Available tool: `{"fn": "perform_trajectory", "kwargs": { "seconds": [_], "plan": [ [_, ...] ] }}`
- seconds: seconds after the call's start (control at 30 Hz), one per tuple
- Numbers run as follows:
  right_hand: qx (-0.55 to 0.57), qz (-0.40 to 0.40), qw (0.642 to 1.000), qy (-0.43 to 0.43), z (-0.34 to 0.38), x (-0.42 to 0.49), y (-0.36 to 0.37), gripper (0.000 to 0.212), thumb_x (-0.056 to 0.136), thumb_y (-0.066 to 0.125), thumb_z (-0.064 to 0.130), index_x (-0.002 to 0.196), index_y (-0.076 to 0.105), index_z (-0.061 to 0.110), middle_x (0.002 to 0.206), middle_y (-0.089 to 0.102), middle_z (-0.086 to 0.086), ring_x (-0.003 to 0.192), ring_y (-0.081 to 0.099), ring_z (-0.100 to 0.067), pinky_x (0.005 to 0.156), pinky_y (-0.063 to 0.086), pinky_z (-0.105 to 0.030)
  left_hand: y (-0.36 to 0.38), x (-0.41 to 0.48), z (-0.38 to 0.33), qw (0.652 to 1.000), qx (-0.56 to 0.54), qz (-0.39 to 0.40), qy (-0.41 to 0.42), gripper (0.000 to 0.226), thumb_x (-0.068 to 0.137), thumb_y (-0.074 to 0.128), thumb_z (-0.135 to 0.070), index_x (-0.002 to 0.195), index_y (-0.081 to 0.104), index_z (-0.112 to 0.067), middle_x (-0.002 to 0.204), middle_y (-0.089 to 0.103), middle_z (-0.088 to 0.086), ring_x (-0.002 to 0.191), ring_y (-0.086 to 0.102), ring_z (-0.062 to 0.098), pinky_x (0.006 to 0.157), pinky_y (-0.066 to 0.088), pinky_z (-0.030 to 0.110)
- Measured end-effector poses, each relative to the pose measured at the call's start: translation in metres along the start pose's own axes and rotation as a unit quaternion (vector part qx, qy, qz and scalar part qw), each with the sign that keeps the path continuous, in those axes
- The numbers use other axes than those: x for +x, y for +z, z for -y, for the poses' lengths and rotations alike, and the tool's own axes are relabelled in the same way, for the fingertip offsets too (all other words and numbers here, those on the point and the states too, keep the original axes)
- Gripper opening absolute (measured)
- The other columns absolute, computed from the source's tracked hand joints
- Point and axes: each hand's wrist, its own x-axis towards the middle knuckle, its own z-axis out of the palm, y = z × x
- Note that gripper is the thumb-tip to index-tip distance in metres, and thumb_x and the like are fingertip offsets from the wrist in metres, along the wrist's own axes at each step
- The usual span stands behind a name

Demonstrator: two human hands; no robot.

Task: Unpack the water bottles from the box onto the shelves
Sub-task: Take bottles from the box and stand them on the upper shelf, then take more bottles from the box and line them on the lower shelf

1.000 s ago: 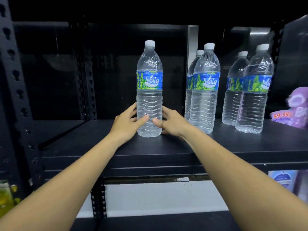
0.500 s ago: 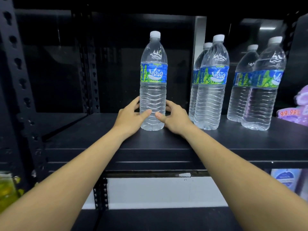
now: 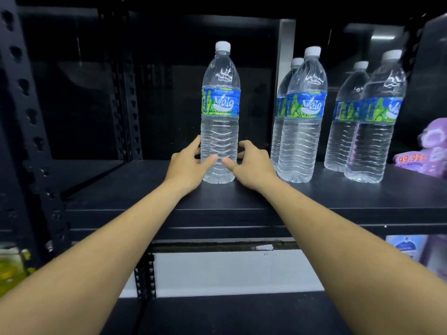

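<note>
A clear water bottle [image 3: 220,131] with a blue-green label and white cap stands upright on the black shelf [image 3: 242,197], left of the others. My left hand [image 3: 187,166] cups its lower left side, thumb across the front. My right hand [image 3: 251,165] cups the lower right side, thumb at the front and fingers curled loosely at the bottle's edge. Several matching water bottles stand to the right in two pairs: one pair [image 3: 302,122] close by, the other [image 3: 375,126] farther right. The box is out of view.
Purple packages with a price tag [image 3: 425,153] sit at the shelf's far right. A perforated black upright [image 3: 24,117] frames the left side. The shelf surface left of the held bottle is bare. More goods show on the lower level at right [image 3: 406,247] and left [image 3: 12,269].
The bottle stays upright on the shelf between both hands. My right hand's fingers have loosened and spread a little. The view has shifted slightly.
</note>
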Motion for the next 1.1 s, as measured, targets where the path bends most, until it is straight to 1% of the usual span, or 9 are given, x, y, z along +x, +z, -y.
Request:
{"fn": "perform_trajectory", "kwargs": {
  "seconds": [0.1, 0.23, 0.33, 0.4, 0.5, 0.63, 0.77, 0.9, 1.1],
  "plan": [
    [-0.102, 0.029, 0.994, 0.005, 0.005, -0.006, -0.014, 0.072, 0.092, 0.063, 0.062, 0.144, 0.042, 0.016, 0.134, 0.061, -0.01, 0.125, 0.058, -0.035, 0.096, 0.051, -0.045, 0.0, -0.009, -0.01, 0.999, 0.026, -0.032, 0.017, 0.05, 0.095, 0.069, -0.032, 0.142, 0.052, -0.038, 0.123, 0.063, -0.022, 0.095, 0.066, 0.0, 0.092, 0.054, 0.028],
    [-0.198, 0.039, 0.978, -0.06, -0.006, -0.025, -0.039, 0.066, 0.095, 0.061, 0.056, 0.143, 0.044, 0.014, 0.136, 0.057, -0.011, 0.128, 0.053, -0.035, 0.097, 0.05, -0.045, 0.002, -0.025, -0.022, 0.992, 0.095, -0.082, 0.007, 0.05, 0.089, 0.074, -0.034, 0.135, 0.059, -0.024, 0.13, 0.065, -0.01, 0.113, 0.062, 0.014, 0.096, 0.049, 0.03],
    [-0.222, 0.042, 0.971, -0.084, -0.026, -0.047, -0.066, 0.06, 0.095, 0.063, 0.05, 0.139, 0.047, 0.012, 0.132, 0.058, -0.013, 0.127, 0.054, -0.035, 0.097, 0.051, -0.044, 0.006, -0.043, -0.042, 0.981, 0.17, -0.089, 0.01, 0.031, 0.086, 0.072, -0.031, 0.114, 0.067, -0.019, 0.108, 0.063, -0.006, 0.109, 0.062, 0.021, 0.09, 0.046, 0.03],
    [-0.23, 0.043, 0.968, -0.091, -0.039, -0.064, -0.09, 0.058, 0.095, 0.064, 0.048, 0.137, 0.049, 0.011, 0.13, 0.059, -0.013, 0.124, 0.056, -0.036, 0.095, 0.053, -0.045, 0.012, -0.06, -0.064, 0.976, 0.205, -0.077, 0.018, 0.027, 0.086, 0.072, -0.029, 0.111, 0.068, -0.018, 0.108, 0.058, -0.004, 0.108, 0.059, 0.022, 0.09, 0.044, 0.032],
    [-0.233, 0.037, 0.965, -0.111, -0.063, -0.089, -0.128, 0.057, 0.095, 0.062, 0.048, 0.137, 0.05, 0.011, 0.135, 0.059, -0.012, 0.125, 0.055, -0.036, 0.096, 0.052, -0.046, 0.029, -0.087, -0.099, 0.968, 0.244, -0.057, 0.032, 0.03, 0.087, 0.072, -0.031, 0.112, 0.066, -0.016, 0.12, 0.061, 0.002, 0.113, 0.058, 0.023, 0.092, 0.042, 0.033],
    [-0.225, 0.043, 0.965, -0.127, -0.098, -0.132, -0.168, 0.058, 0.097, 0.058, 0.046, 0.143, 0.047, 0.013, 0.143, 0.055, -0.011, 0.129, 0.051, -0.036, 0.1, 0.049, -0.048, 0.064, -0.124, -0.145, 0.956, 0.291, -0.025, 0.038, 0.03, 0.09, 0.071, -0.033, 0.114, 0.065, -0.017, 0.123, 0.06, 0.003, 0.115, 0.057, 0.025, 0.095, 0.045, 0.038],
    [-0.233, 0.049, 0.959, -0.152, -0.131, -0.171, -0.191, 0.054, 0.098, 0.057, 0.047, 0.141, 0.048, 0.014, 0.136, 0.058, -0.009, 0.122, 0.052, -0.034, 0.097, 0.048, -0.046, 0.104, -0.166, -0.183, 0.941, 0.337, 0.02, 0.026, 0.036, 0.092, 0.068, -0.037, 0.122, 0.061, -0.019, 0.131, 0.056, 0.002, 0.12, 0.054, 0.024, 0.097, 0.046, 0.042],
    [-0.22, 0.072, 0.962, -0.145, -0.15, -0.198, -0.203, 0.052, 0.097, 0.058, 0.046, 0.138, 0.049, 0.015, 0.133, 0.059, -0.008, 0.119, 0.054, -0.032, 0.096, 0.049, -0.045, 0.129, -0.203, -0.21, 0.924, 0.374, 0.071, 0.029, 0.042, 0.091, 0.068, -0.038, 0.129, 0.059, -0.021, 0.136, 0.054, 0.0, 0.125, 0.052, 0.024, 0.103, 0.045, 0.047],
    [-0.204, 0.119, 0.964, -0.121, -0.159, -0.223, -0.22, 0.062, 0.097, 0.059, 0.045, 0.15, 0.042, 0.016, 0.145, 0.052, -0.01, 0.131, 0.047, -0.034, 0.104, 0.047, -0.048, 0.127, -0.226, -0.222, 0.904, 0.408, 0.128, 0.007, 0.052, 0.093, 0.067, -0.039, 0.14, 0.052, -0.021, 0.145, 0.05, -0.001, 0.129, 0.05, 0.025, 0.105, 0.045, 0.046]
  ]
}}
